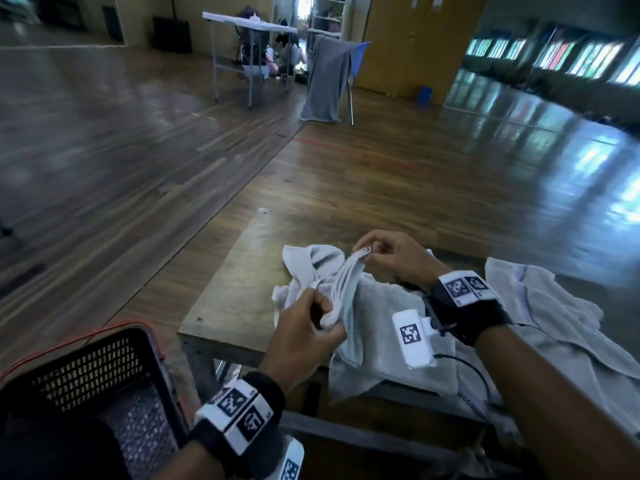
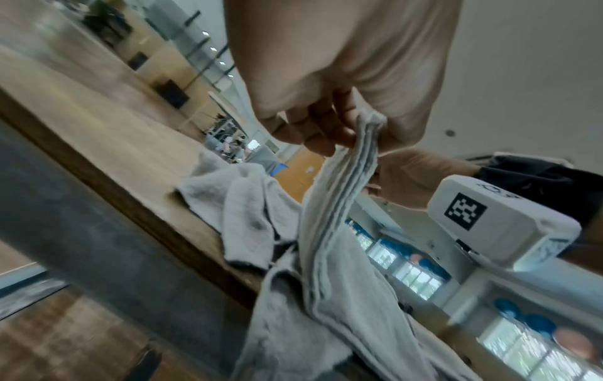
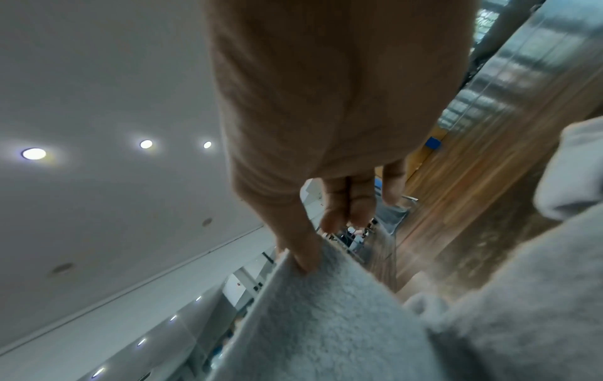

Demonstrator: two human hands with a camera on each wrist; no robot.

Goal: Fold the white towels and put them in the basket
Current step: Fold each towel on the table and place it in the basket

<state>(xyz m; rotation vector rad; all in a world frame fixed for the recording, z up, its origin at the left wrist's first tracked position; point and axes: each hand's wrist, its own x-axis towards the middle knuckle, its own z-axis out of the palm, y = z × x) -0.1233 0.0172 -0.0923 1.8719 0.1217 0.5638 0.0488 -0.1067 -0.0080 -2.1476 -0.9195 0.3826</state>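
A white towel [image 1: 375, 317] lies rumpled on a small wooden table [image 1: 239, 282], one edge bunched into a taut strip [image 1: 344, 282] stretched between my hands. My left hand [image 1: 308, 327] grips the near end of that strip; in the left wrist view its fingers [image 2: 319, 129] curl round the gathered edge [image 2: 339, 185]. My right hand [image 1: 384, 254] pinches the far end, its thumb [image 3: 303, 247] pressing on the towel [image 3: 326, 322]. A second white towel [image 1: 554, 313] lies spread at the right. A dark perforated basket [image 1: 90, 375] with an orange rim stands at the lower left.
The table's left and far parts are bare wood. Wooden floor stretches beyond. Far back stand a white folding table [image 1: 249, 24], a chair draped with grey cloth [image 1: 327, 81], and a person crouching under the table [image 1: 256, 53].
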